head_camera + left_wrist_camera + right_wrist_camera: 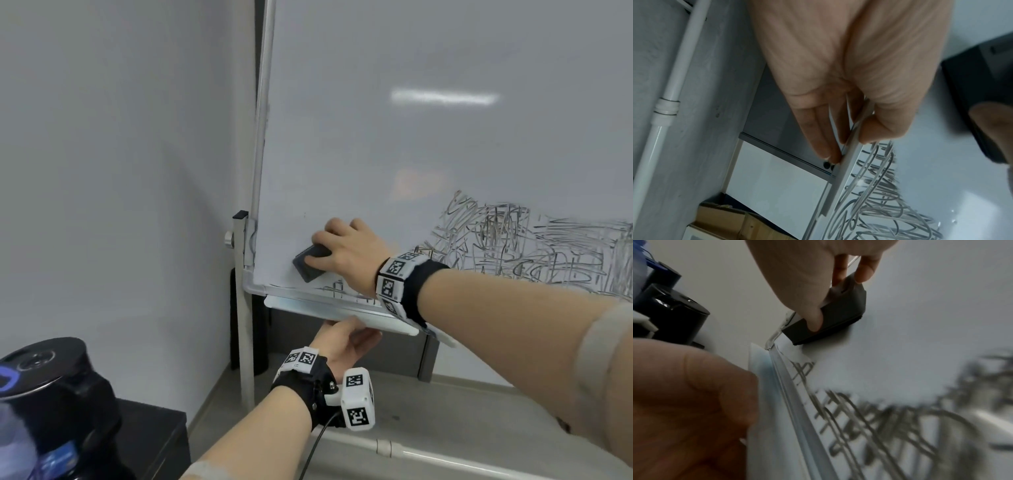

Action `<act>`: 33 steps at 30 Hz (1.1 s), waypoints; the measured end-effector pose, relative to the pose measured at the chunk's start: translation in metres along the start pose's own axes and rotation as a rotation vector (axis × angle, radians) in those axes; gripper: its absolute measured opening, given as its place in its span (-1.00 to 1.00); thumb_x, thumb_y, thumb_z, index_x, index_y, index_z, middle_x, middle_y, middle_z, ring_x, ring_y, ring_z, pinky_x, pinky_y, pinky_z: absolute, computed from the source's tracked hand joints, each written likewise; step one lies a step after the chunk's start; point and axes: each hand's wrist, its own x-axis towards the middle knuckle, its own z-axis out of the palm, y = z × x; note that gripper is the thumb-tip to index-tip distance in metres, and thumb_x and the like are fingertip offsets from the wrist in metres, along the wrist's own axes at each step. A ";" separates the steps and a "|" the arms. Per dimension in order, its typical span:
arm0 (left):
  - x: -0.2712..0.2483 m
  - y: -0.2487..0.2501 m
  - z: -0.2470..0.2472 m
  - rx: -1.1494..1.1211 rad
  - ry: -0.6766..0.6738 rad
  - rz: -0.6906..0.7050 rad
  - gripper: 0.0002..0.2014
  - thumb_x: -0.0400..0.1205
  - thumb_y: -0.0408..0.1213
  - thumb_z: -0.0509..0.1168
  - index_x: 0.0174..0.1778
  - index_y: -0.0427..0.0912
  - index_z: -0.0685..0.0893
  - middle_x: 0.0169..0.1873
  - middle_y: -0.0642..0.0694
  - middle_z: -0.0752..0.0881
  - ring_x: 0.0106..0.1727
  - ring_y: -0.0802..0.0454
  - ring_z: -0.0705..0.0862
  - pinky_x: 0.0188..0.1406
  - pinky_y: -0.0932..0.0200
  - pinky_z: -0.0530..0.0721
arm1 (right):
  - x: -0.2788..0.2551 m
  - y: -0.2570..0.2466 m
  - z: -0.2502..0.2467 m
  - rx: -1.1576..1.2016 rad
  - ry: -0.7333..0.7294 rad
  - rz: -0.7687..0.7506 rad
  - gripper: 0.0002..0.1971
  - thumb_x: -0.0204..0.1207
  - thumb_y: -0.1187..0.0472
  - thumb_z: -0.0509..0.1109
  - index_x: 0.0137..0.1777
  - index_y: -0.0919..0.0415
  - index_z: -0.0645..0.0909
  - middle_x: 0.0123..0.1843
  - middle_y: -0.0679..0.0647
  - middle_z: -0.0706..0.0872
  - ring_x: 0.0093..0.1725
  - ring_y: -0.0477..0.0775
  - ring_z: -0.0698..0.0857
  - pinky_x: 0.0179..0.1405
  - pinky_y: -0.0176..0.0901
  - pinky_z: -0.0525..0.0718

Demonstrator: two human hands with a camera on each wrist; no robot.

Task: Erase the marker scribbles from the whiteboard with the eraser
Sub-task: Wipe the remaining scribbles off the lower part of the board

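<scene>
A whiteboard (376, 137) on a stand fills the head view. Grey marker scribbles (534, 246) cover its lower right, and a thin strip of scribbles (337, 286) runs along the bottom edge. My right hand (346, 251) grips a dark grey eraser (310, 262) and presses it flat on the board near the lower left corner. In the right wrist view the eraser (830, 316) is pinched between thumb and fingers. My left hand (342, 341) holds the white pen tray (298, 305) under the board, thumb on top and fingers beneath; the left wrist view shows the left hand (844, 129) pinching that tray edge (846, 162).
A black cylindrical device (51, 373) stands on a dark cabinet (154, 442) at lower left. The board's stand post (243, 308) rises beside the grey wall. A white pipe (428, 455) lies along the floor. Cardboard boxes (725, 222) sit below the board.
</scene>
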 end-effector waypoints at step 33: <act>0.002 -0.003 0.002 0.030 0.056 -0.016 -0.80 0.66 -0.68 0.17 0.02 -0.36 0.63 -0.34 -0.20 0.83 -0.31 -0.06 0.85 -0.31 0.08 0.84 | 0.069 -0.052 -0.001 -0.196 -0.251 -0.327 -0.68 0.57 0.10 0.34 0.30 -0.20 0.62 0.29 -0.02 0.54 0.38 0.21 0.41 0.12 0.09 0.41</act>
